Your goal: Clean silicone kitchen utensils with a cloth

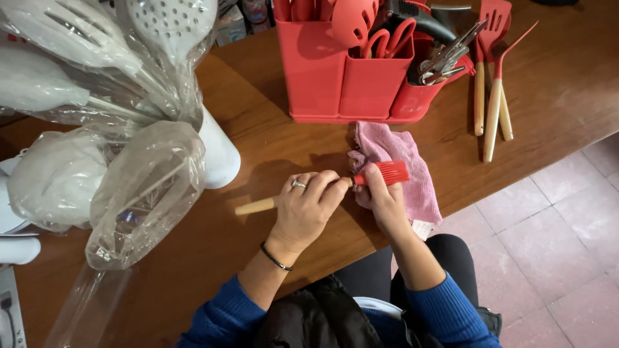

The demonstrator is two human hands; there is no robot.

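Note:
My left hand [304, 207], with a ring and a black wristband, grips the wooden handle of a red silicone basting brush [387, 173]; the handle's bare end [255, 206] sticks out to the left. My right hand [382, 201] holds a pink cloth [403, 169] up against the brush, just behind its red bristles. The cloth lies bunched on the brown wooden table [258, 129] near its front edge, under and around the brush head.
A red utensil holder [361, 80] packed with red tools, scissors and tongs stands behind the cloth. Two red spatulas with wooden handles [493, 96] lie to its right. White utensils wrapped in clear plastic [109, 129] fill the left. Tiled floor shows at the right.

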